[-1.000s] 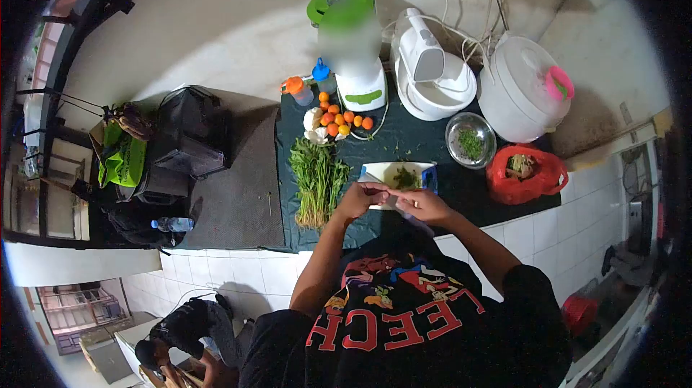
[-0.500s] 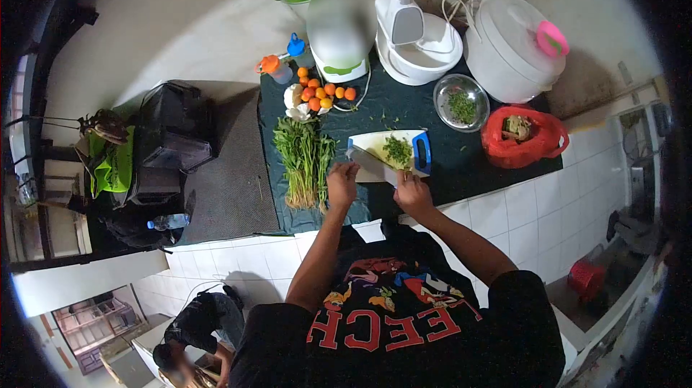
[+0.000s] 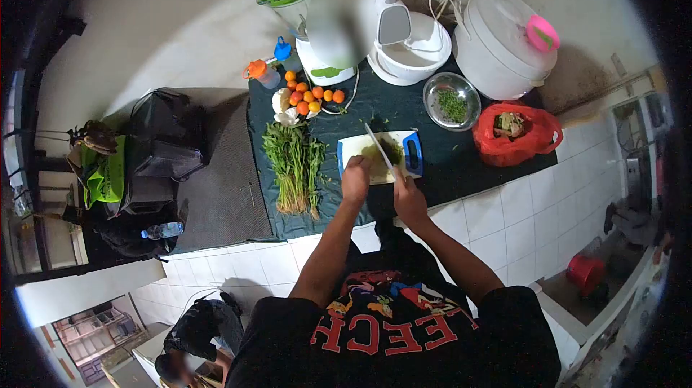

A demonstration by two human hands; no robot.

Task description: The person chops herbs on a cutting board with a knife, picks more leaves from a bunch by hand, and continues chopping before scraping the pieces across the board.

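My right hand (image 3: 409, 199) is closed around the handle of a knife (image 3: 380, 146), whose blade points up and to the left over the cutting board. Chopped greens (image 3: 391, 151) lie on the white board with blue ends (image 3: 413, 154), beside the blade. My left hand (image 3: 356, 177) rests at the board's near left part, its fingers closed; whatever they hold, if anything, is hidden. Left of the board lies a bunch of leafy greens with roots (image 3: 292, 168). Behind the board stands a metal bowl of chopped greens (image 3: 452, 102).
Orange tomatoes (image 3: 315, 92), a blender (image 3: 328, 56), a stand mixer (image 3: 411, 42), a large white container (image 3: 504, 45) and a red plastic bag (image 3: 513, 135) stand around the board. Another person (image 3: 198, 337) bends at the lower left.
The knife has swung from lying low across the board to a steeper angle. My left hand has moved right, closer to the blade. The whole view has shifted slightly.
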